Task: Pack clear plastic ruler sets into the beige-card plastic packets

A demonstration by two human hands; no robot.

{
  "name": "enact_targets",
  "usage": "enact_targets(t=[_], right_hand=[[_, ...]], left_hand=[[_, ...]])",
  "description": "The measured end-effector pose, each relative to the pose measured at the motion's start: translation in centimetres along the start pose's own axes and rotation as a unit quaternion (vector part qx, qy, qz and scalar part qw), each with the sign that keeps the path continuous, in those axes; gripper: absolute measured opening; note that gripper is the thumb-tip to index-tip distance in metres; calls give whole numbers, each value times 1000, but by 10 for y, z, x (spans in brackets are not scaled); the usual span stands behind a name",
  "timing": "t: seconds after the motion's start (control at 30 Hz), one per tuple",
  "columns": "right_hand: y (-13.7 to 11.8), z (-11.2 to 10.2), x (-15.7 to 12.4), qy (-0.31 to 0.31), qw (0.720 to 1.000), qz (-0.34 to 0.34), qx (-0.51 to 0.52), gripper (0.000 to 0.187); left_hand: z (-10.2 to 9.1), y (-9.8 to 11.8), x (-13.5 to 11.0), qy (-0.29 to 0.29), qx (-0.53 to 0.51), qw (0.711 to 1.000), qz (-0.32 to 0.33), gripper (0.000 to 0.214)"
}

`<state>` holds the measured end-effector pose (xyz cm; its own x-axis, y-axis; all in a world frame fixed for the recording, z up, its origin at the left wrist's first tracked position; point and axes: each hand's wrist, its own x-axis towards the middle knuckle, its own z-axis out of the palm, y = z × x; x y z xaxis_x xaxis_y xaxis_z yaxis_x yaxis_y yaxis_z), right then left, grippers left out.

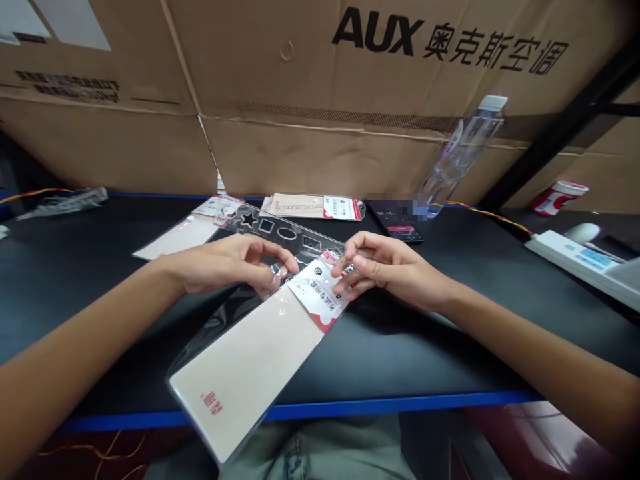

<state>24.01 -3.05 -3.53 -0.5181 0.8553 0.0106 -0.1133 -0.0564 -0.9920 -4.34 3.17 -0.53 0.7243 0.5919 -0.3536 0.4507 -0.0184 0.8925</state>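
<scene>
A clear plastic packet point(250, 360) slants across the middle. Inside are a cream sheet with red print and a white-and-red label card point(317, 293); its lower end hangs past the table's front edge. My left hand point(225, 265) pinches the clear plastic beside the label with thumb and fingers. At the label end, my right hand point(395, 270) has its fingers bent and closed on the packet's top edge. Behind both hands lies a transparent stencil ruler point(277, 231) with star, square and oval shapes. Farther left is another packet point(177, 237) with a cream sheet.
More packets point(310, 207) lie at the back beside a phone point(397, 223). A water bottle point(457, 157) leans against the cardboard box point(300, 80). To the right are a white power strip point(585, 263) and a red-and-white tub point(557, 199). Crumpled plastic point(70, 201) lies back left.
</scene>
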Motion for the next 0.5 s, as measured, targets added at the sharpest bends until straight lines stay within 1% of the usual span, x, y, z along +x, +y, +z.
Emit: enact_targets(t=[0.1,0.2,0.33,0.5], right_hand=[[-1,-1,-1,-6,1000,-11,-7,28],[-2,0,-2,-15,1000,-1,-14,28],[-3,0,-2,-29,999,8,-17,30],[-6,0,-2,-21,999,0,-26,30]], left_hand=[[2,-2,1,-29,-9,1000,8,34],[6,-3,1,-61,-6,998,15,34],[11,-2,1,-84,-16,996,28,35],[12,0,1,-119,-11,992,34,40]])
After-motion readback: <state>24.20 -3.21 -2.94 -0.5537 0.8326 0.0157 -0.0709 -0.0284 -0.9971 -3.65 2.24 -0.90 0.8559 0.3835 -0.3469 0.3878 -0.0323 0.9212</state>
